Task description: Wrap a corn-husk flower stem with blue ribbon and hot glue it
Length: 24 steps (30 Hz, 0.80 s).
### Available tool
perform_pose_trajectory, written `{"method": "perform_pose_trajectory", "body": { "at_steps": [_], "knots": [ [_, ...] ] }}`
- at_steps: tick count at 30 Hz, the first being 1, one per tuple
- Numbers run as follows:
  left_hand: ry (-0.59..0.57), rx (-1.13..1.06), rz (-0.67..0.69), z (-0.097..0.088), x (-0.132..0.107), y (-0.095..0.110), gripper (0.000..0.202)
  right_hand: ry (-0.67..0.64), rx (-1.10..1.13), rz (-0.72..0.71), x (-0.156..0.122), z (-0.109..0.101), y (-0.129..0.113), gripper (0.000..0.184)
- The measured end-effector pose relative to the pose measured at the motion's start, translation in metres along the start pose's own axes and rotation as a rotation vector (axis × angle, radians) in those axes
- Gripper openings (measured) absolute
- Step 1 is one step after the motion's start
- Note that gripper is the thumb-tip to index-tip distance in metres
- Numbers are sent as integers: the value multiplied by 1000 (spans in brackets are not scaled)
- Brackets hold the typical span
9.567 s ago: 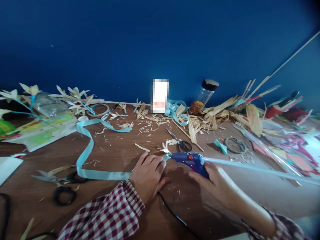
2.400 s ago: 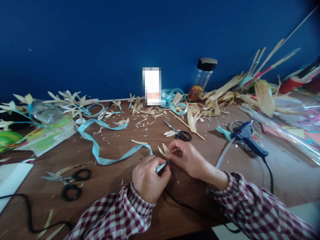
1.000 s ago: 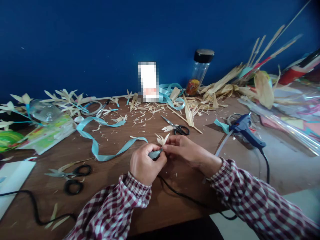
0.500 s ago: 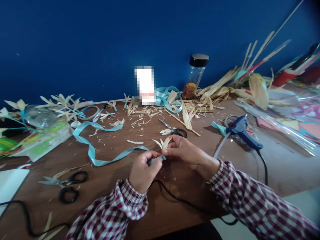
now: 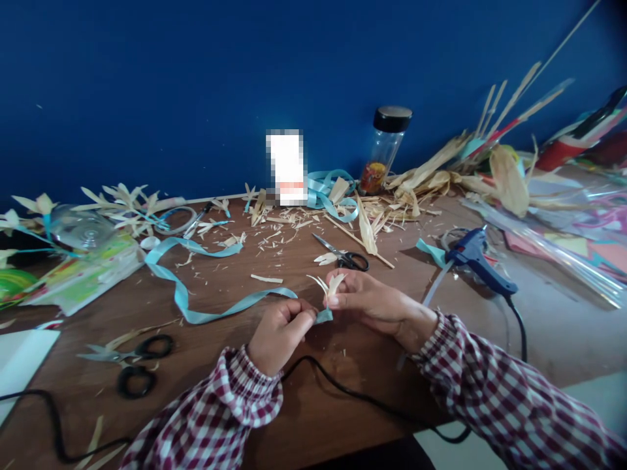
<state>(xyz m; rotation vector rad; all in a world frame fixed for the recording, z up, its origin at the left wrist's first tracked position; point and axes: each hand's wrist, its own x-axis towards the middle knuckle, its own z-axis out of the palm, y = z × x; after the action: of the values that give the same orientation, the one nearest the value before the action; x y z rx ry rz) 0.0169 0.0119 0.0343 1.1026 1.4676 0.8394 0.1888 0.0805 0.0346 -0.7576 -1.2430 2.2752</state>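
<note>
A person in burgundy-and-white checked sleeves (image 5: 208, 418) works at a brown counter (image 5: 372, 346), both hands busy at the centre. The fingers of the right hand (image 5: 385, 303) pinch 1 pale flower (image 5: 334, 288) near its base, its petals pointing up. Those of the left hand (image 5: 280, 336) grip light-blue ribbon (image 5: 203, 317), a bit of which shows between the hands, at the flower's base; the long strip curls away across the counter to the left.

Two tools of a kind are in view: 2 black-handled scissors, 1 pair (image 5: 116, 356) with parted blades left of the left hand, the other pair (image 5: 341, 255) just beyond the right. To the right lies 1 blue glue gun (image 5: 471, 253), a black cord (image 5: 522, 329) trailing from its handle, with 1 ribbon offcut (image 5: 431, 251) beside it.

At the back, 1 black-lidded jar (image 5: 386, 150) leans near loops of ribbon (image 5: 321, 192); any lettering on its red-and-yellow patch is too small to read. Next to the loops, 1 white panel (image 5: 287, 166) is blurred into blocks. At far left, 3 pale blooms (image 5: 42, 203) stand on blue stems by 1 clear bottle (image 5: 85, 228).
</note>
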Motion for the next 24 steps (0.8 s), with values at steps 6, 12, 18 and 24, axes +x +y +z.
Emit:
{"method": "perform_pose_trajectory", "body": {
  "at_steps": [6,12,18,24],
  "knots": [
    [-74,-75,-2,-7,2,-4,19,-4,-5,-3,-2,-3,-2,24],
    [-61,-39,-31,-9,0,-3,20,62,-45,-29,-2,-4,-2,29],
    [-70,-23,-84,-3,-4,-5,20,95,-105,-12,-1,-1,-1,34],
    [-84,-117,-116,1,-6,-11,23,96,-156,-10,-1,0,-1,34]
  ]
}}
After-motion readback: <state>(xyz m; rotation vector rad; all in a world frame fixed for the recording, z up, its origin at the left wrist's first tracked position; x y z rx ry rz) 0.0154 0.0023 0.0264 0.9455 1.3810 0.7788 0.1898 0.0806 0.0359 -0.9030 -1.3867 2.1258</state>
